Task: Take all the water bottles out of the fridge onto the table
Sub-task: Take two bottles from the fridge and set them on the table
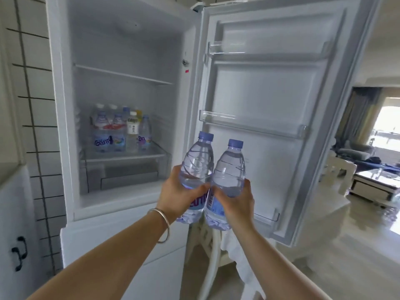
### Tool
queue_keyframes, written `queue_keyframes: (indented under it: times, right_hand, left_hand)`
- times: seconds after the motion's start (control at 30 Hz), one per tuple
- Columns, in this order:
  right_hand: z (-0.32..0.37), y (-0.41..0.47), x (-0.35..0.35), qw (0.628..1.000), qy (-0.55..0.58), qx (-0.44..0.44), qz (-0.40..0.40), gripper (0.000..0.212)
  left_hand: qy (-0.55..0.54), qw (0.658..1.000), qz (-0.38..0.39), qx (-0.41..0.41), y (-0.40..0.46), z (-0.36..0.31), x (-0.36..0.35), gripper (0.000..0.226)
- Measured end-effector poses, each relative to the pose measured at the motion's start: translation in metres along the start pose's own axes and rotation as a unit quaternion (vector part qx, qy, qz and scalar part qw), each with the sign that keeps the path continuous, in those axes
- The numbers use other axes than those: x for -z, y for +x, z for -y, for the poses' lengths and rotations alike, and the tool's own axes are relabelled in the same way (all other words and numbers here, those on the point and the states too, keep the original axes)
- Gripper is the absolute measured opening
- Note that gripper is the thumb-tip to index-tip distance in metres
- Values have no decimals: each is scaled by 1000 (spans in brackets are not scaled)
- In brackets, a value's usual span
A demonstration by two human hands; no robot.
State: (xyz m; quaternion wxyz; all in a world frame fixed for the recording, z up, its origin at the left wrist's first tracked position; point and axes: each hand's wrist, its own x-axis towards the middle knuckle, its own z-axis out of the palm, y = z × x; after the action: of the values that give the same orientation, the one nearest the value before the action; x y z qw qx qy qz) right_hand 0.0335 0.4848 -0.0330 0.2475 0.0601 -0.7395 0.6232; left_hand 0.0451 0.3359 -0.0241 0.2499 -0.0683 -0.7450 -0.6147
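Both hands are gripping upright bottles: left hand (pixel 177 194) wrapping one bottle (pixel 195 169), right hand (pixel 234 200) wrapping another bottle (pixel 227 178), touching; fridge (pixel 129 50) beyond holding more bottles (pixel 121 131).

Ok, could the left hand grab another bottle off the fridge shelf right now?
Probably not. The left hand is already wrapped around a water bottle, so its fingers aren't free. The path to the shelf bottles looks open: the fridge door stands wide.
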Motion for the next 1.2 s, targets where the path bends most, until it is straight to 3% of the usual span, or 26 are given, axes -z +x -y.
queue_keyframes:
  times: [0.17, 0.27, 0.4, 0.53, 0.63, 0.87, 0.97, 1.1, 1.2]
  right_hand:
    - [-14, -6, 103, 998, -20, 1, -54, 53]
    - [-27, -5, 172, 995, -31, -22, -87, 70]
    - [-42, -1, 264, 990, -56, -35, -127, 54]
    - [-55, 3, 355, 982, -82, -44, -162, 54]
    - [-67, 9, 403, 975, -100, -59, -190, 61]
    - [-104, 63, 474, 962, -132, -95, -218, 68]
    - [-128, 109, 490, 959, -140, -104, -225, 66]
    - [-158, 186, 503, 958, -147, -101, -225, 64]
    - [-179, 248, 509, 958, -159, -96, -217, 63]
  left_hand:
    - [-61, 997, 39, 15, -37, -26, -95, 68]
    - [-82, 994, 62, 26, -62, -45, -161, 62]
    - [-78, 994, 74, 22, -92, -68, -247, 53]
    - [-91, 991, 92, 22, -121, -87, -336, 50]
    - [-91, 990, 100, 28, -134, -93, -389, 62]
    - [-111, 985, 119, 48, -109, -87, -495, 57]
    - [-122, 984, 117, 54, -75, -75, -537, 70]
    - [-139, 982, 116, 57, -14, -56, -592, 61]
    - [-143, 982, 111, 53, 39, -42, -632, 67]
